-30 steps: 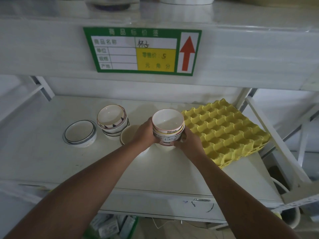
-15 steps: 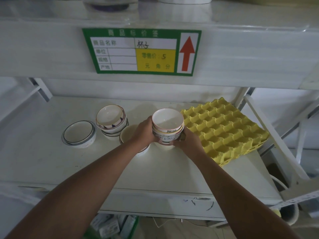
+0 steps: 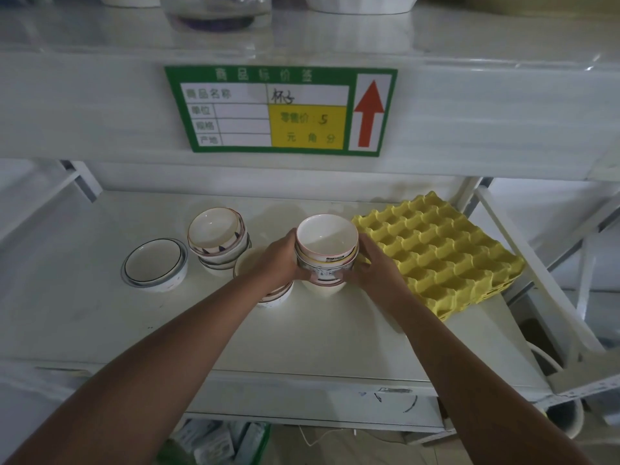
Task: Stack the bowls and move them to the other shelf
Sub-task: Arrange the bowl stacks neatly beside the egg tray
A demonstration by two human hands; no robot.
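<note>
- Stack of bowls (image 3: 326,253) sits mid-shelf on the white shelf (image 3: 84,307), glossy ceramic, round, white inside, thin pink rim on top one, printed bands on the sides; looks like four or five nested, count unsure from this angle.
- Left hand (image 3: 281,256) curled round the stack's left side, right hand (image 3: 370,263) curled round its right side, both gripping.
- Second stack (image 3: 218,241) further left, about three patterned bowls, top one tilted.
- Shallow bowl (image 3: 155,265) far left, dark line round its rim.
- Low bowl (image 3: 273,293) under the left wrist, mostly hidden.
- Yellow egg tray (image 3: 439,250), moulded pulp, dimpled grid, just right of the right hand; several layers at its edge.
- Green price label (image 3: 280,110) with red arrow on upper shelf edge.
- Versus half a second ago: grip and stack position unchanged, no lift visible.
</note>
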